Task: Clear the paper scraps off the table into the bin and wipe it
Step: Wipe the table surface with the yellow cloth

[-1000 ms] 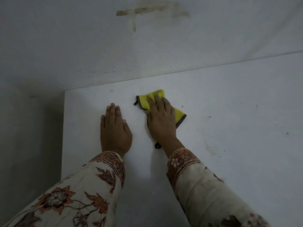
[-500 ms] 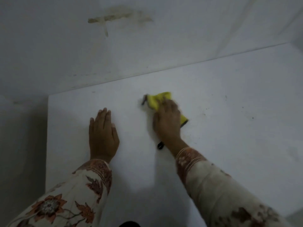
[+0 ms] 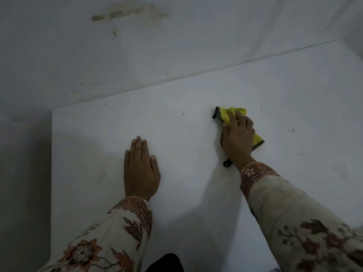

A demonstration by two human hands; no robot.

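Observation:
A white table fills the view, with its far edge against the wall. My right hand presses flat on a yellow cloth with a dark border, right of the table's middle. The cloth's black loop sticks out by my wrist. My left hand rests flat on the table, fingers straight and together, to the left of the cloth. No paper scraps or bin are in view.
A white wall with a brownish stain rises behind the table. The table's left edge drops to a dim floor. Small dark specks dot the surface on the right.
My right hand has slid the cloth to the right, away from my left hand. The left hand has stayed flat in place.

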